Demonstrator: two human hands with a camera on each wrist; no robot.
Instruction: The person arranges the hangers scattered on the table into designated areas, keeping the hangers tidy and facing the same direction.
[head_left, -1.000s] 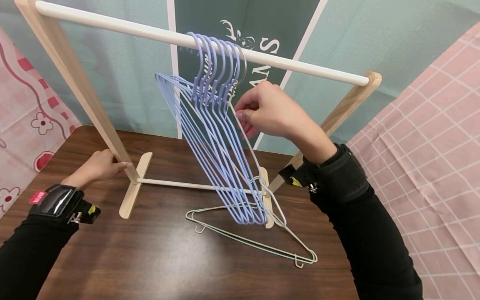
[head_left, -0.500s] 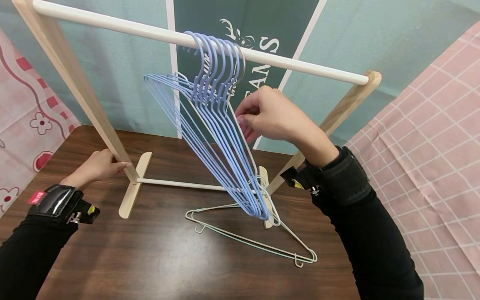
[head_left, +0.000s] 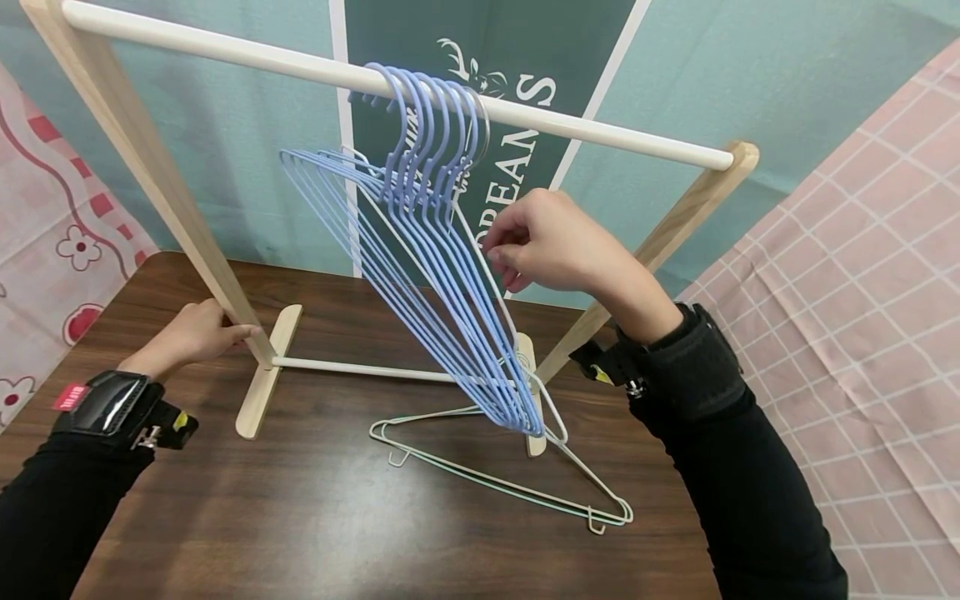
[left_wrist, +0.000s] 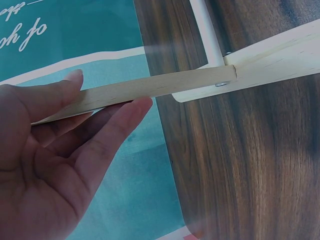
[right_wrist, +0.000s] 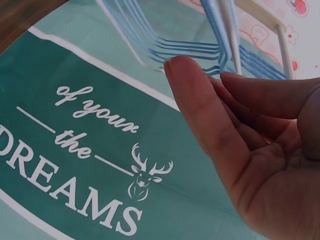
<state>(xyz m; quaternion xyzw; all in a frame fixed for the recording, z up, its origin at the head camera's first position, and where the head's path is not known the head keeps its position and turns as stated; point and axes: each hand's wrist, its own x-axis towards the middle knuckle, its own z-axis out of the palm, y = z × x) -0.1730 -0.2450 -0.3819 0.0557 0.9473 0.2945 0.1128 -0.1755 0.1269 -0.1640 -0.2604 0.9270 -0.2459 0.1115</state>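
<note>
In the head view my left hand grips the left wooden post of a clothes rack near its foot. The left wrist view has thumb and fingers on opposite faces of that post. Several blue hangers hang bunched on the white top rail. A white hanger with a metal hook hangs at their right end. Beside it is my right hand, fingers loosely bent. In the right wrist view, thumb and forefinger of the right hand stand apart with nothing held between them.
A pale hanger and a mint-green one lie on the brown wooden table, partly under the hanging bunch. A white lower bar joins the rack's feet. Printed cloths surround the table.
My right hand has shifted slightly down and right, away from the white hanger. The hanging hangers have swung, their far left corners spreading leftward. My left hand keeps its place on the post.
</note>
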